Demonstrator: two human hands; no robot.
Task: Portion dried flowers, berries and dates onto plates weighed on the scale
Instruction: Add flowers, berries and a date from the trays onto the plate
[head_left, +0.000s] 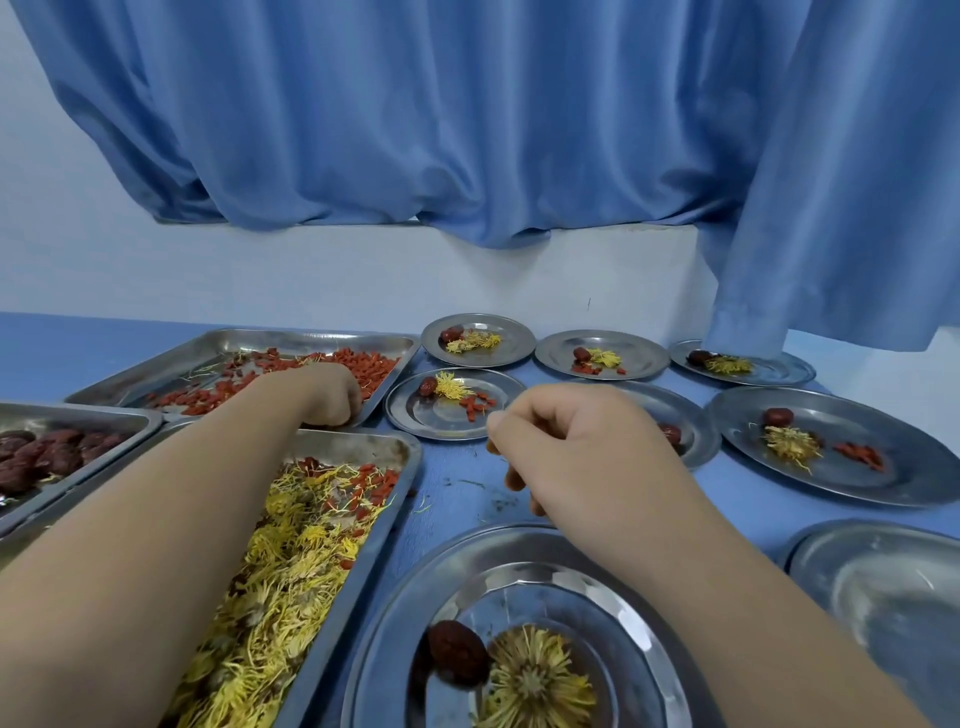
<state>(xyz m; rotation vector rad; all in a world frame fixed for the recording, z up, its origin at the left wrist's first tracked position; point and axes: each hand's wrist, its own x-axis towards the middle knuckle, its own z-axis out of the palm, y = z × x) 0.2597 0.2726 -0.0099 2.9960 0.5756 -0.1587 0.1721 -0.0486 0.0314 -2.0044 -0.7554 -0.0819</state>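
berry-picking: left hand (332, 397) is clenching among berries (375, 366) in the eleven-o'clock tray (311, 336), catch unseen; right hand (576, 447) is hovering curled, hold unclear; six-o'clock plate (384, 613) is awaiting berries.

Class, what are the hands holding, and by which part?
Left hand curls into the berry tray; its grasp is hidden. Right hand holds nothing visible.

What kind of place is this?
Probably a simple food-packing workroom: a blue table holds metal trays of dried flowers, berries and dates, and many small plates carry matching portions. A blue curtain hangs behind.
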